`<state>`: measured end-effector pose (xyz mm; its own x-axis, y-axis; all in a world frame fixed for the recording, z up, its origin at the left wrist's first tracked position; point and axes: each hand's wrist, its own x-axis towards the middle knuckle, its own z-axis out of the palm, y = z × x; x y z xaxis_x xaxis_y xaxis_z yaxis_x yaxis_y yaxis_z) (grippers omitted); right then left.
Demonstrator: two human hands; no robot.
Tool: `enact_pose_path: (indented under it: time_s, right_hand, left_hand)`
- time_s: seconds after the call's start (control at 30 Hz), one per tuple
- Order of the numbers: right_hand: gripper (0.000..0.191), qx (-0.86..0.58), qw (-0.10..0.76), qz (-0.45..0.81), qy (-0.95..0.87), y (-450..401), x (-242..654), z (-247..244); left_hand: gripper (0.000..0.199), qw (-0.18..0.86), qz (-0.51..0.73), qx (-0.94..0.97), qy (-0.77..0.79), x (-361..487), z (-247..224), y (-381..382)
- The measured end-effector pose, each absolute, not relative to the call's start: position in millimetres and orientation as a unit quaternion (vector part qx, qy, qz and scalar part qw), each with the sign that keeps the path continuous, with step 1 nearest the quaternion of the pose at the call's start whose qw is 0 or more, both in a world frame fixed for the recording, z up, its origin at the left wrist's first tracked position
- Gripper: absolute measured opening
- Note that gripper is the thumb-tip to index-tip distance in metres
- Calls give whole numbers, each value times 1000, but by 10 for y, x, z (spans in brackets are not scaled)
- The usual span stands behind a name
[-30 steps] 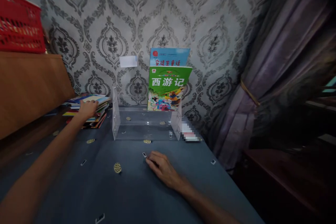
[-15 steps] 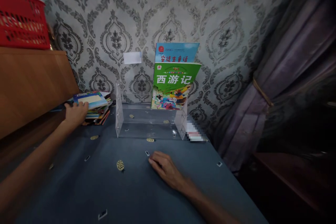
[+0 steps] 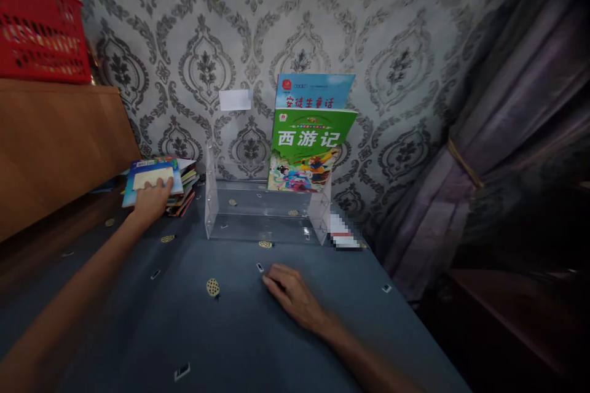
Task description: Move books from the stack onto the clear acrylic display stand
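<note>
Top bk [image 3: 152, 169] has shifted L & twd the wearer on the bk stack [image 3: 190, 183], w/ L hand [image 3: 154, 198] now on its cover.
Hands well apart: L fingers bent on bk, can't tell if thumb's under; R hand [image 3: 292, 293] loosely curled on dk blue printed cloth [image 3: 244, 331], can't tell if fingertips meet. Clear plastic rack [image 3: 211, 206], stepped, holds glossy green bk [image 3: 306, 150] in front of lt blue bk [image 3: 316, 89], both upright at rear R. Red slotted basket [image 3: 43, 24], contents unclear, sits on wood-grain cabinet [image 3: 55, 147].
</note>
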<state>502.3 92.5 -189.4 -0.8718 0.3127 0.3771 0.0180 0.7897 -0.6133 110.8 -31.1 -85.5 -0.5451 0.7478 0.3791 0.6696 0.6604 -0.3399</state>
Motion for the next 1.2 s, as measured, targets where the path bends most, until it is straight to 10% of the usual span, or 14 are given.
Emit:
enact_pose_path:
  time_s: [0.43, 1.2]
  right_hand:
    - [46, -83, 242, 308, -916, 926, 4999, -1884]
    - [44, -79, 239, 309, -917, 932, 4999, -1896]
  left_hand:
    - [62, 223, 46, -392, -891, 1384, -1587, -861]
    - [62, 22, 170, -431, -886, 2185, -1424, -1189]
